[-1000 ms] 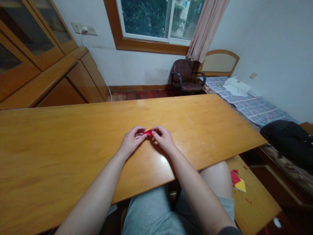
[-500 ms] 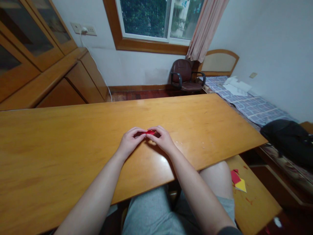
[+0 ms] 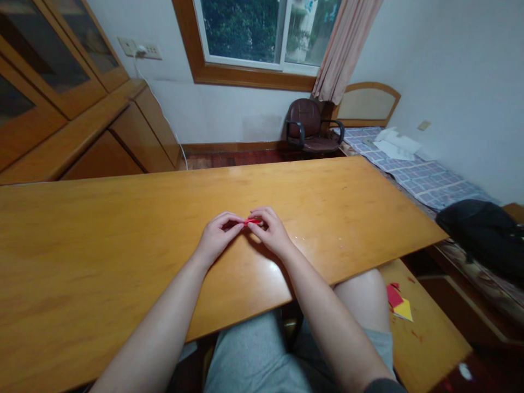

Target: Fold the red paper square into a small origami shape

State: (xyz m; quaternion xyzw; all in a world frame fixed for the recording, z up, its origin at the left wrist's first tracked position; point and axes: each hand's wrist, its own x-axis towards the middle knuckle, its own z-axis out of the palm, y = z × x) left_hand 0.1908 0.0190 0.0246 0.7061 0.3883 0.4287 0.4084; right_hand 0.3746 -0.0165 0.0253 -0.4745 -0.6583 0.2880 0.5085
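My left hand and my right hand meet over the middle of a long wooden table. Both pinch a small folded piece of red paper between thumb and fingertips, held just above the tabletop. Only a thin red sliver shows between the fingers; the rest of it is hidden by them. Both forearms rest across the table's near edge.
A lower wooden bench at my right carries red and yellow paper pieces. A bed with a black bag stands further right. A brown office chair sits under the window, wooden cabinets line the left wall.
The fingers of both hands have closed tighter on the red paper, so less red shows. The hands have stayed in the same spot.
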